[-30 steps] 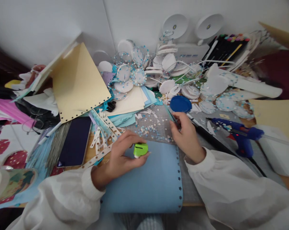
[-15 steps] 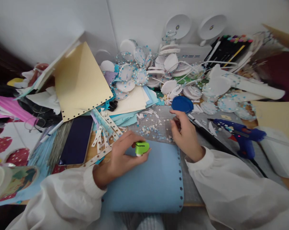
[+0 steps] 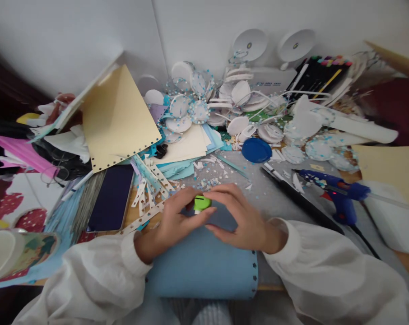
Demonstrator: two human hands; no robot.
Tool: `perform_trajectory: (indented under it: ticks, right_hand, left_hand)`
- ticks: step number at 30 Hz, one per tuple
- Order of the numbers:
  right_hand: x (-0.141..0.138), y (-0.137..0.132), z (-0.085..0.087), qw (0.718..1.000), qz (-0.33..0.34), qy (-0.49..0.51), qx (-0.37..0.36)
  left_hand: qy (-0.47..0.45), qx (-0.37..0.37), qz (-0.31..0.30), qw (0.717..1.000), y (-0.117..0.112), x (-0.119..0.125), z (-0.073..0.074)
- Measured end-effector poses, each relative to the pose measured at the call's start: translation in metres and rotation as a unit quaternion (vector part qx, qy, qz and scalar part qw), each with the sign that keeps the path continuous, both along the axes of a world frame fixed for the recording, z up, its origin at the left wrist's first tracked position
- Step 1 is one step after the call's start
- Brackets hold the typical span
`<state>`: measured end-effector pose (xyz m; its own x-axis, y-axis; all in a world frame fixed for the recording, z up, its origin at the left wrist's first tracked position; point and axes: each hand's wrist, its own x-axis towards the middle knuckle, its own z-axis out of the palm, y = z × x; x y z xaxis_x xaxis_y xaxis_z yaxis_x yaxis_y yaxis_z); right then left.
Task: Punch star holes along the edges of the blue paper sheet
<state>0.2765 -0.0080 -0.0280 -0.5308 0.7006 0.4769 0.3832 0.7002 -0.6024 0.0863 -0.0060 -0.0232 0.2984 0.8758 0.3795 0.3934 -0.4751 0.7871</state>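
Observation:
My left hand [image 3: 177,216] has its thumb and fingers closed around a small green craft paper punch [image 3: 202,204], whose white base shows underneath. My right hand [image 3: 238,216] is just right of the punch, thumb and fingers apart. Its fingertips come close to the punch; whether they touch it I cannot tell. Below both hands lies a light blue sheet of paper [image 3: 204,268], with star-shaped holes along its right edge. Tiny paper stars [image 3: 209,181] are scattered beyond my hands, and a thin blue-green paper strip [image 3: 233,166] lies among them on the grey mat [image 3: 258,198].
Left are a phone [image 3: 111,198], punched paper strips [image 3: 146,194], a cream sheet [image 3: 119,119] and a paper cup [image 3: 21,253]. On the right lies a blue glue gun [image 3: 340,189] beside a black stick-like object [image 3: 299,198]. White discs [image 3: 240,92] and a blue lid [image 3: 256,150] stand behind.
My right hand has moved left and nearer, from beside the blue lid to the punch. A blue-green strip now lies where that hand was. My left hand has barely moved.

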Motion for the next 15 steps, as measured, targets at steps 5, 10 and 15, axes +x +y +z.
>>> perform_trajectory:
  ticks: [5, 10, 15]
  right_hand:
    - [-0.012, 0.002, -0.014, 0.997, -0.051, 0.058, -0.021]
    - [-0.009, 0.008, -0.015, 0.987, -0.064, 0.136, -0.057]
    - [0.002, 0.02, -0.02, 0.925, -0.132, 0.304, -0.188]
  left_hand:
    - [0.007, -0.039, 0.009, 0.999, 0.001, 0.004, -0.013]
    - [-0.013, -0.037, -0.004, 0.999, 0.001, 0.003, -0.009]
    - [0.102, 0.009, -0.037, 0.994, 0.002, -0.014, 0.006]
